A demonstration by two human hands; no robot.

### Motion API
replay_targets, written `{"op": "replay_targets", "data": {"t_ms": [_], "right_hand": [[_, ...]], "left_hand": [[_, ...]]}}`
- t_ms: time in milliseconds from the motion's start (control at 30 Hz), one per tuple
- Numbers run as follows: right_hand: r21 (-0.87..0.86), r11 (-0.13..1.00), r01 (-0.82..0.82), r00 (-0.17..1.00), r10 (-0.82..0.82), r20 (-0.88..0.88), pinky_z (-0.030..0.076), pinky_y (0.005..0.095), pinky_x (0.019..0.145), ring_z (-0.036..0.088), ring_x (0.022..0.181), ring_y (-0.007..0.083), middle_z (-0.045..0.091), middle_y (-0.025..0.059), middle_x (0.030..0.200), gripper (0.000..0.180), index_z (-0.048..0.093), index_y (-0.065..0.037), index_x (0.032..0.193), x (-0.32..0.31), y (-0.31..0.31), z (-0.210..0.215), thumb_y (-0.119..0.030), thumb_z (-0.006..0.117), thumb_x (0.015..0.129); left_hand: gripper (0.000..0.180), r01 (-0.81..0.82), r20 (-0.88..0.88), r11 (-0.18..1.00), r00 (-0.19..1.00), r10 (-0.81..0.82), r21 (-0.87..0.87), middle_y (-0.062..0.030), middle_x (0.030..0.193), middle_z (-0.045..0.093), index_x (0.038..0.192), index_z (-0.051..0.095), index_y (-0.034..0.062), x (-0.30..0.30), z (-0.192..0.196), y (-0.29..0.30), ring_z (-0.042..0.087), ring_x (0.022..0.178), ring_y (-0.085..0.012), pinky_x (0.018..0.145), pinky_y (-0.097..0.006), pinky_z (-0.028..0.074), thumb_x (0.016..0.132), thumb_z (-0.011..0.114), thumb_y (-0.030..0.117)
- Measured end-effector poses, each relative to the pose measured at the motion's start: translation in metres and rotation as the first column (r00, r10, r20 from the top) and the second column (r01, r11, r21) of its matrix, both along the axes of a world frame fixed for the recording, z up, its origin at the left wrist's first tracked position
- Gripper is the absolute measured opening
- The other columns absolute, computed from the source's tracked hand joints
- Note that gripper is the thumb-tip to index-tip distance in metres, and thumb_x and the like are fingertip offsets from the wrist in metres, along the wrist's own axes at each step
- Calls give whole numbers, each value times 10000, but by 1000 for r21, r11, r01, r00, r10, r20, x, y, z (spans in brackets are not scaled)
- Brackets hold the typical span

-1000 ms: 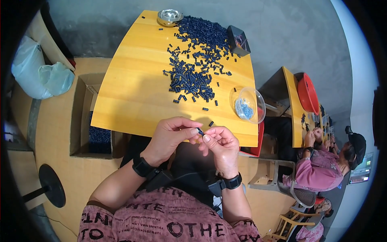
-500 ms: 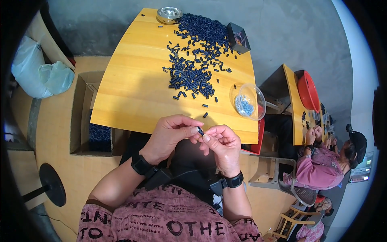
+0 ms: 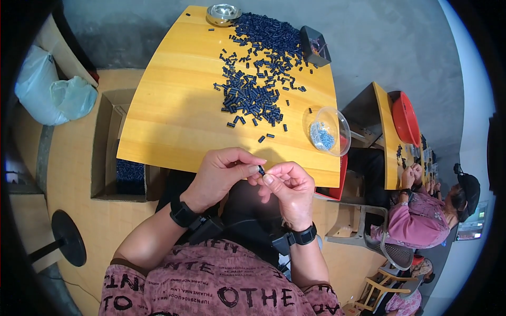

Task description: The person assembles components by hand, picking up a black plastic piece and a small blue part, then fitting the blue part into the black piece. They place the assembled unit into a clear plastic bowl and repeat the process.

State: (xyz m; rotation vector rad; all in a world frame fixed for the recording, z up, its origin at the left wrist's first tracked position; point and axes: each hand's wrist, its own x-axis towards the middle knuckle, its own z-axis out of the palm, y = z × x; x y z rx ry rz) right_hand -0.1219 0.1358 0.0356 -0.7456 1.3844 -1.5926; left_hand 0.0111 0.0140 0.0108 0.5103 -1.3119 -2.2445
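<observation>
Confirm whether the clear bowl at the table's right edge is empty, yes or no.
No: the clear bowl holds a small heap of pale blue pieces on its bottom.

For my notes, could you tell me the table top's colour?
Yellow-orange wood grain table top, head view.

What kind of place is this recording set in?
Most likely a small hand-assembly workshop. A yellow wooden table carries a heap of small dark blue parts and a clear bowl of pale blue pieces. To the right, another person sits at a similar table handling the same kind of parts.
</observation>
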Motion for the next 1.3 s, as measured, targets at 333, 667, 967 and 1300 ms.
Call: {"op": "replay_targets", "data": {"t_ms": [333, 667, 967, 1300], "right_hand": [[29, 998, -51, 973, 43, 228, 515, 248, 523, 647, 650, 151, 700, 171, 896, 74, 607, 3, 981, -7, -4, -5, -34, 620, 919], [40, 999, 4, 957, -15, 291, 499, 245, 509, 626, 614, 143, 690, 121, 829, 66, 615, 5, 971, -4, -8, -6, -39, 619, 922], [8, 999, 50, 995, -50, 91, 517, 242, 522, 634, 623, 134, 695, 141, 842, 58, 613, 17, 969, 3, -12, -9, 5, 618, 912], [-28, 992, 124, 992, -125, -33, 522, 220, 571, 641, 667, 119, 698, 117, 846, 89, 625, 20, 975, 14, -20, -15, -26, 656, 904]], "left_hand": [[139, 3, -21, 999, 1000, -2, 44, -88, 869, 698, 1029, 681, -27, 0, -4, -3, 655, 784, -140, 740, -263, 536, 902, 631, 0], [149, -8, -72, 987, 997, 20, 161, -98, 892, 698, 1045, 671, -34, -1, -17, -2, 656, 791, -143, 760, -262, 534, 909, 622, 2], [137, -6, -72, 993, 997, 15, 116, -74, 882, 688, 1024, 688, -18, -1, -16, -4, 650, 798, -129, 749, -252, 531, 896, 641, -5], [164, -68, -53, 992, 996, 74, 103, -45, 910, 674, 1059, 689, -8, -2, -19, -2, 625, 825, -109, 764, -241, 515, 913, 617, 7]]}}
